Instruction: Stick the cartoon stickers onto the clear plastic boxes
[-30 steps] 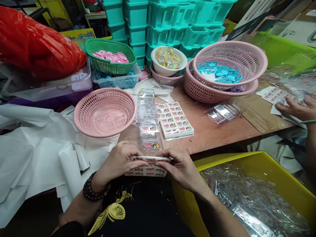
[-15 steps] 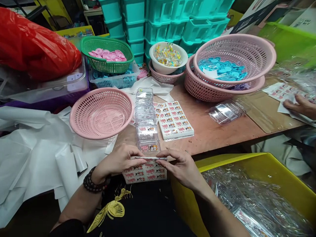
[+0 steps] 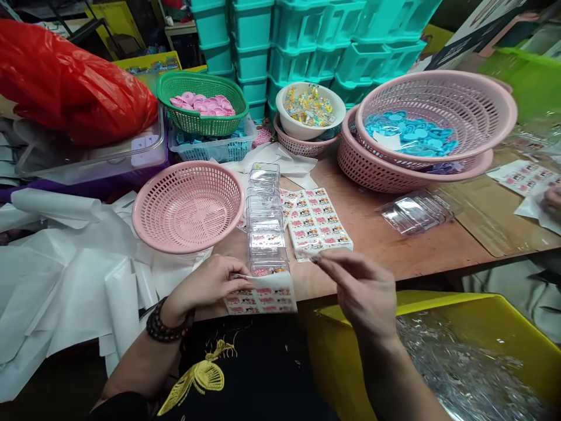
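1. Well, the biggest thing I see through my far-off head camera is the brown table (image 3: 421,257), which goes across in front of the person.
2. Next come the teal bins (image 3: 302,35), piled high behind it.
3. A yellow tub (image 3: 508,327) sits by the table's near edge on the right, with lots of clear plastic bits inside.
4. Crumpled white paper (image 3: 87,280) lies in a heap on the left.
5. I see a round pink basket (image 3: 188,213) beside that paper.
6. Just right of it, a row of clear boxes (image 3: 266,240) runs away from the person. The near ones show pink and animal pictures.
7. The right hand (image 3: 368,292) is up near the stack, apart from the sheet. Its thumb and finger pinch together, but I cannot tell what is between them.
8. The left hand (image 3: 210,283) grips the sheet's left side between thumb and fingers.
9. A neat stack of stickers (image 3: 322,225) lies right of the row.
10. Last, the bent sticker sheet (image 3: 272,295) is at the table's near edge, hiding part of the nearest box.
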Available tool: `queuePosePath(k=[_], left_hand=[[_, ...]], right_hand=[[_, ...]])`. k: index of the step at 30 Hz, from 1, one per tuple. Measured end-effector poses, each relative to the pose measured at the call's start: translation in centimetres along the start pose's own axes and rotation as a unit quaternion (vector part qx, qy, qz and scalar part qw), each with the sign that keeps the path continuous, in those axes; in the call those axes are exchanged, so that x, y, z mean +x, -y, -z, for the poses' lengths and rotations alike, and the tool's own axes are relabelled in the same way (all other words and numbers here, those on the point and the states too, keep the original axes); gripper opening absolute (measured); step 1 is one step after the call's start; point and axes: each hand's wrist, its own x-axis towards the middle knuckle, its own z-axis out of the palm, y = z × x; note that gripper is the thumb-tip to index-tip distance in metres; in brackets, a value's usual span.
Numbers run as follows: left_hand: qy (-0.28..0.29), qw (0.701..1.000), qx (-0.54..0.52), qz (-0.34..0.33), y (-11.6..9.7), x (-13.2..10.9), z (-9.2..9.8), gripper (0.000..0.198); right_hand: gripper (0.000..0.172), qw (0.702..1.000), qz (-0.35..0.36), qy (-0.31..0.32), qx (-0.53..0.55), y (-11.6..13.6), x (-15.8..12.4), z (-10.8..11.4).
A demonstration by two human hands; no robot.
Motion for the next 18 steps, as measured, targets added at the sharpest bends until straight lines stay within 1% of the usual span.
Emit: queuePosePath(k=[1, 2, 4, 6, 8, 10, 12, 14, 18], left_hand=[[-0.031, 0.998, 0.049, -0.022, -0.4, -0.1, -0.1, 0.016], [-0.054, 0.993, 0.094, -0.044, -0.9, -0.2, -0.2, 0.015], [-0.087, 0.981, 0.157, -0.077, -1.8, -0.2, -0.6, 0.011], [-0.115, 0.971, 0.193, -0.088, -2.5, 0.0, -1.1, 0.007], [-0.149, 0.961, 0.216, -0.084, -2.8, 0.3, -1.5, 0.008], [-0.178, 0.953, 0.232, -0.076, -2.7, 0.7, -1.8, 0.009], [-0.193, 0.949, 0.237, -0.071, -2.2, 1.2, -2.0, 0.009], [-0.193, 0.951, 0.233, -0.067, -1.6, 1.5, -2.1, 0.006], [-0.177, 0.953, 0.234, -0.071, -0.5, 2.2, -2.5, 0.003]], right_hand=[[0.018, 0.999, -0.044, 0.0, -0.009, 0.0, 1.4, -0.4], [0.023, 0.997, -0.079, 0.015, -0.017, -0.1, 2.8, -0.9], [0.03, 0.989, -0.13, 0.068, -0.022, -0.6, 5.8, -2.1], [0.032, 0.981, -0.156, 0.11, -0.022, -1.5, 8.3, -3.5], [0.033, 0.977, -0.163, 0.133, -0.034, -2.5, 9.9, -4.7], [0.034, 0.975, -0.165, 0.144, -0.043, -3.3, 10.7, -5.4], [0.036, 0.974, -0.169, 0.145, -0.046, -3.9, 10.9, -5.6], [0.037, 0.972, -0.177, 0.148, -0.047, -4.3, 10.9, -5.7], [0.039, 0.971, -0.186, 0.146, -0.04, -4.7, 10.8, -5.7]])
